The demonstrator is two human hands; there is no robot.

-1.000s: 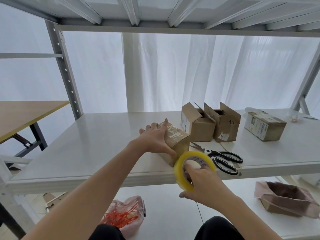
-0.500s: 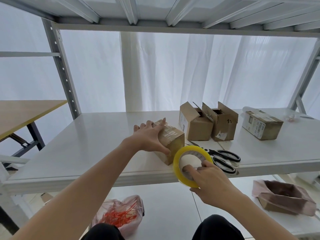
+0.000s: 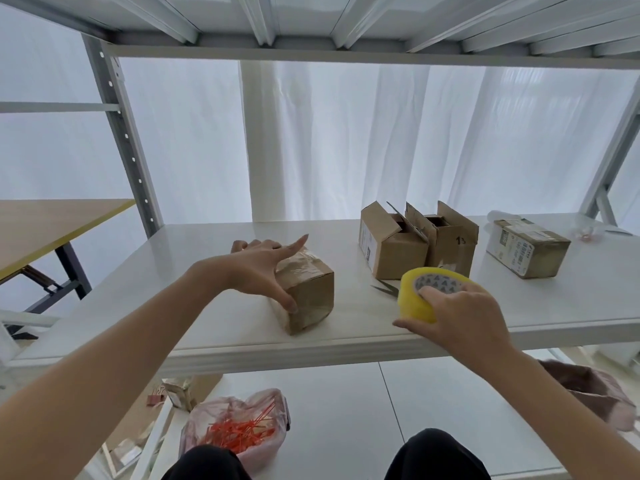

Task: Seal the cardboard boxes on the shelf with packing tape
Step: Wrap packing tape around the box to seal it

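**Taped box braced, tape roll clasped at the shelf front**

At far left a wooden worktop [image 3: 52, 223] is seen beside the shelf [image 3: 207, 306]. Near the shelf's front a taped box [image 3: 311, 289] is grasped by the left hand [image 3: 259, 268]. The thumb is pressed on the near end, the index finger is held straight above the top, and the other fingers are bent over the far edge. No writing can be read on it.

Further right, the first open box [image 3: 391, 247] carries a printed side label too small to read. The second open box [image 3: 446, 244], set touching it, is marked "13" by hand.

Scissors [image 3: 384, 289] are shown only by their tips, the rest being hidden by the yellow tape roll [image 3: 415, 303]. Its core is printed with small triangular marks. The roll is clasped by the right hand [image 3: 460, 317], the grip closed round it with fingertips laid on the core.

At far right a sealed box [image 3: 528, 245] bears an illegible printed label.
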